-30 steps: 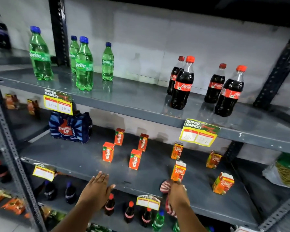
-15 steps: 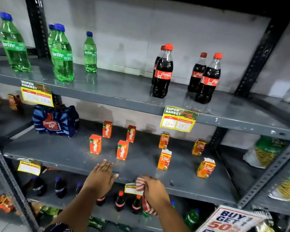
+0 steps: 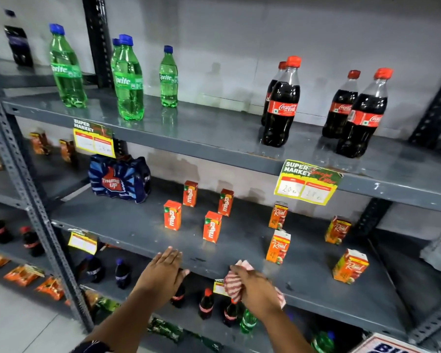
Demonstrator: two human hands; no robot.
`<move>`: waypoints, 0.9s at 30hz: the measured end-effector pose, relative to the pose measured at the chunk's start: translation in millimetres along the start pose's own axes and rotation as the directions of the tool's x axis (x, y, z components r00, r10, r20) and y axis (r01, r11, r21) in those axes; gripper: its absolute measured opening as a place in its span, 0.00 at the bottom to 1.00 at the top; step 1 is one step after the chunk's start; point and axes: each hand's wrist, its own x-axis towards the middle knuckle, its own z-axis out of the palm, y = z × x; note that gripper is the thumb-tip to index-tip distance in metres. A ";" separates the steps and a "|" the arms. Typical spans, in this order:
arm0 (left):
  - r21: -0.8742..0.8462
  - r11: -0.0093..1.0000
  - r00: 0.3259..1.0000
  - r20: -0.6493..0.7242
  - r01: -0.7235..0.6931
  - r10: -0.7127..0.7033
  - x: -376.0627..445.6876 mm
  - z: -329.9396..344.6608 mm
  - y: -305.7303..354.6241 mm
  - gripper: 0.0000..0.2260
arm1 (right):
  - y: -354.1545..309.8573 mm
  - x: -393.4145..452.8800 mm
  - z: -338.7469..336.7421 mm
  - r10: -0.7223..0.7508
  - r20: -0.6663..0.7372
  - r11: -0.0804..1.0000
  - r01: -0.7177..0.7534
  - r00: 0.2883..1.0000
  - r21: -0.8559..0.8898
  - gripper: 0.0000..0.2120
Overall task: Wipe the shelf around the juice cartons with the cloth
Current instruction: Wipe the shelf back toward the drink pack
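Red-and-white striped cloth is bunched in the right hand, whose fingers curl round it and press it on the front lip of the grey middle shelf. Part of the cloth hangs below the edge, in front of a small price tag. The left hand lies flat, fingers straight and together, on the same front edge to the left, holding nothing; it looks to be steadying the body.

The relation that matters: the cartons stand behind and beyond the cloth, deeper on the shelf. Nearest is a Real carton, just up and to the right of the right hand, upright. Three more Real cartons spread further right and back. The four Maaza cartons stand up and to the left, roughly between the two hands' lines, in two loose rows. All stand on end, with bare shelf lanes between them running front to back.

The right hand is plainly the nearer one to work, and I judge the wipe is only at the front strip; the lanes among the cartons are not yet reached. Going inward would call for narrow strokes, since a light carton would likely tip if brushed.

Above, Sprite bottles and Coca-Cola bottles stand on the upper shelf.
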 end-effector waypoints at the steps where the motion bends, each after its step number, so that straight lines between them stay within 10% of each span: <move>1: 0.004 1.000 1.000 -0.001 0.008 -0.008 1.8 -0.5 -2.8 0.41 | -8.4 -1.9 -0.1 -0.004 0.020 0.998 0.003 1.000 0.056 0.30; 11: -0.012 0.998 0.998 0.002 0.064 -0.064 26.5 -2.4 -60.9 0.28 | -85.3 30.3 -7.0 0.145 -0.096 0.928 -0.101 0.985 0.358 0.20; 22: -0.169 0.985 1.000 0.001 0.019 -0.019 84.1 -6.3 -170.2 0.26 | -203.1 146.8 -0.8 0.344 -0.368 0.938 -0.303 0.864 0.168 0.16; 27: -0.173 0.981 0.996 -0.040 -0.083 0.077 111.0 4.9 -194.0 0.40 | -207.2 205.5 -29.2 0.464 -0.373 0.882 -0.458 0.803 0.112 0.10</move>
